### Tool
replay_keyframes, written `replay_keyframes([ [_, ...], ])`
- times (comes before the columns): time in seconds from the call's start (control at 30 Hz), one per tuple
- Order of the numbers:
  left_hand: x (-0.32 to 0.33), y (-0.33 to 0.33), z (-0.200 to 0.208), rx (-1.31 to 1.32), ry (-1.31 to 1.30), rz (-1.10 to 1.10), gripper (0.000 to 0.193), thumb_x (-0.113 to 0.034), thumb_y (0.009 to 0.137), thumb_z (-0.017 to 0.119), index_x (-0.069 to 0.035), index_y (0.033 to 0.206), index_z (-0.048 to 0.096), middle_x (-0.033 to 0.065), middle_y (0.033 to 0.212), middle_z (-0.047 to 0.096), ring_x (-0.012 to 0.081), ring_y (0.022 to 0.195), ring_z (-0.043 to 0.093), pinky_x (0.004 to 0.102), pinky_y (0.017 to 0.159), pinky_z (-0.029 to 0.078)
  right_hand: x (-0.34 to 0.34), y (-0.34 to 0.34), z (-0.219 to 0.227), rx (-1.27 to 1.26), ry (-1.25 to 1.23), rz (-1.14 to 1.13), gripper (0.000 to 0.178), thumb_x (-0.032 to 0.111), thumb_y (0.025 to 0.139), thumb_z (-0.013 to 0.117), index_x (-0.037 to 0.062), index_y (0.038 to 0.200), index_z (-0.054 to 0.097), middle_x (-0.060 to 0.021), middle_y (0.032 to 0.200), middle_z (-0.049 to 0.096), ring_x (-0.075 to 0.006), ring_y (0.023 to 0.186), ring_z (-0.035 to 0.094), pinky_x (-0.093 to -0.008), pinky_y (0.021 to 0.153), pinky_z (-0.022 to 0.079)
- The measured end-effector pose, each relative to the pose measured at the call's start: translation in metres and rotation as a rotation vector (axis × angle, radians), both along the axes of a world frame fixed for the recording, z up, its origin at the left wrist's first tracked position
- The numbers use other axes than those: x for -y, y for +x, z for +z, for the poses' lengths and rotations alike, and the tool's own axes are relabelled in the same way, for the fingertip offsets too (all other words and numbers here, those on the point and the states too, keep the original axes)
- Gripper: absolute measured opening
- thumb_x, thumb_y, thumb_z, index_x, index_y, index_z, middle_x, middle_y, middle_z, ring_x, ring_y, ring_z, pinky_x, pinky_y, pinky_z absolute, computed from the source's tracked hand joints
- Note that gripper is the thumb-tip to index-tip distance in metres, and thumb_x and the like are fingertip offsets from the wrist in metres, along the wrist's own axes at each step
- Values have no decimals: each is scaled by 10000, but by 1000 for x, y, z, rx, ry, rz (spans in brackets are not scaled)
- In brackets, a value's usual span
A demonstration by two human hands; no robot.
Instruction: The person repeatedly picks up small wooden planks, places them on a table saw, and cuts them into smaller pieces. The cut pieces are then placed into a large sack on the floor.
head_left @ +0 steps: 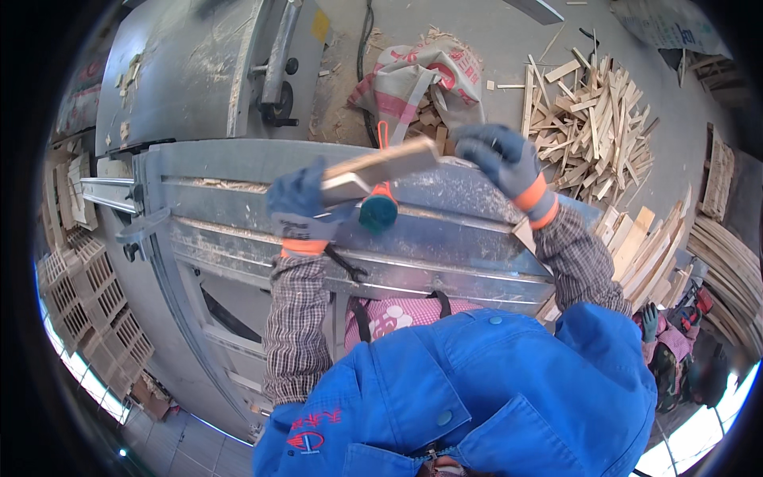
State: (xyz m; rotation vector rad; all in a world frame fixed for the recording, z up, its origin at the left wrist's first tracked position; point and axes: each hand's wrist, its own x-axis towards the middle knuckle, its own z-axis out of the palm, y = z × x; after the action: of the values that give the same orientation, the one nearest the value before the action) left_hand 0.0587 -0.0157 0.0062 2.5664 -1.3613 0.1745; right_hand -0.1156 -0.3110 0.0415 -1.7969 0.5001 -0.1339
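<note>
Holds wooden pieces (391, 163) in left hand (300, 197) above the metal table (465, 191); with right hand (502, 161), hovers near their far end, cannot tell how widely opened, being blurred.

The one view looks steeply down from the wearer's head through a wide fisheye lens (its dark, round rim blacks out the corners). Closest is the blue jacket (509, 366) below; past it come the left hand (306, 199) and right hand (501, 163) over the table (477, 274), then floor (509, 44) farther off.
</note>
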Motion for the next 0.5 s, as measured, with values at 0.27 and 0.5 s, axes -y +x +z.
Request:
replay_keyframes([
  [0.27, 5, 36, -44, -203, 167, 562, 706, -470, 583, 879, -72, 1111, 633, 170, 1057, 663, 376, 996, 624, 481, 870, 494, 122, 37, -253, -527, 34, -116, 294, 281, 919, 651, 64, 1107, 712, -52, 896, 712, -143, 759, 643, -300, 745, 524],
  [0.5, 4, 43, -61, -237, 235, 589, 681, -437, 573, 875, -40, 1080, 655, 154, 1103, 677, 370, 1004, 626, 473, 895, 489, 100, 32, -419, -820, -265, 261, 304, 314, 860, 647, 139, 1099, 714, -137, 1027, 718, -331, 940, 679, -413, 852, 518],
])
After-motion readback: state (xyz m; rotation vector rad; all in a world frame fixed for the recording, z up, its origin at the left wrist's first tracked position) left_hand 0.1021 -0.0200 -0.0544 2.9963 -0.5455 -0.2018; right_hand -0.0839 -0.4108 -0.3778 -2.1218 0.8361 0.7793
